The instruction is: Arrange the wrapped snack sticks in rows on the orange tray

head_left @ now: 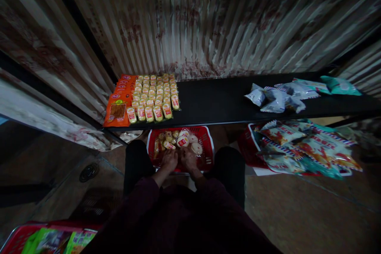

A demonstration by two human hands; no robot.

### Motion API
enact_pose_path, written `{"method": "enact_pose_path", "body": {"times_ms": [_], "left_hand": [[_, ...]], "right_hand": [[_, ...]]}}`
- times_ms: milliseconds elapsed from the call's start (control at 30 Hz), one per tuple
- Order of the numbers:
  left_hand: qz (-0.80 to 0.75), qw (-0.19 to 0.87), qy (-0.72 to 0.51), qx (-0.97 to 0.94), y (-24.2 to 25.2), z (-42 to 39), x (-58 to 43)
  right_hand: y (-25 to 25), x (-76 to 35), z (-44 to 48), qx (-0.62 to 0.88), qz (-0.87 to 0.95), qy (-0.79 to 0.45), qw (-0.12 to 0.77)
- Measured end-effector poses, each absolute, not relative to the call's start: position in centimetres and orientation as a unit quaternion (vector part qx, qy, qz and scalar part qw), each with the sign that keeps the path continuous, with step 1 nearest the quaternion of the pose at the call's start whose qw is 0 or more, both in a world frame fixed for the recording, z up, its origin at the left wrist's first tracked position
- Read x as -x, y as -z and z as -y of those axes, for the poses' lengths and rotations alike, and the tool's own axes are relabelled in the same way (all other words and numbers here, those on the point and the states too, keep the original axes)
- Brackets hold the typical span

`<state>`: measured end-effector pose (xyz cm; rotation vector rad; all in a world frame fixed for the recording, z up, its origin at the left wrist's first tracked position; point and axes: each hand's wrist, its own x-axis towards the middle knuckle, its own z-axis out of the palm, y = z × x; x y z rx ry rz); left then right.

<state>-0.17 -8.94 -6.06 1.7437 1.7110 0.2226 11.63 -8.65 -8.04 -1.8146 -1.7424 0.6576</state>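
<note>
A red plastic basket (209,147) with a pale rim stands on the floor between my knees. Several small wrapped snack cakes (169,145) with red labels lie in its left part. On its right are round pale items in clear wrapping (196,148). My left hand (169,160) reaches into the basket's near side, fingers curled, close to one of the wrapped cakes. Right beside it, my right hand (188,158) is also closed, its fingertips near those of the left. The dim light hides what is between the fingers of either hand.
On the black shelf (212,101) ahead stand rows of wrapped cakes (153,97), orange snack packets (117,105) and silvery bags (275,99). A second red basket (248,149) heaped with snack bags (317,149) is at right. Another basket (18,234) stands at lower left.
</note>
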Motion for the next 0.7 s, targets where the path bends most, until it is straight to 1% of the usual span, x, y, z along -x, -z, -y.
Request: {"method": "enact_pose_path", "body": {"times_ms": [100, 267, 367, 533, 700], "left_hand": [[-0.618, 0.341, -0.014, -0.708, 6.8, 9.4, 1.0], [-0.598, 0.316, 0.007, -0.737, 6.5, 9.7, 1.2], [-0.618, 0.322, -0.009, -0.717, 6.5, 9.9, 1.0], [-0.663, 0.371, -0.071, -0.647, 7.3, 9.9, 1.2], [-0.689, 0.404, -0.104, -0.592, 8.2, 9.1, 1.8]], "right_hand": [[9.2, -12.2, 9.4, 0.686, 0.628, -0.275, 0.244], [10.5, -12.6, 9.4, 0.686, 0.612, -0.318, 0.232], [11.4, -12.7, 9.2, 0.683, 0.584, -0.353, 0.26], [12.4, -13.1, 9.2, 0.662, 0.528, -0.406, 0.344], [12.0, -13.5, 9.2, 0.657, 0.503, -0.422, 0.371]]}}
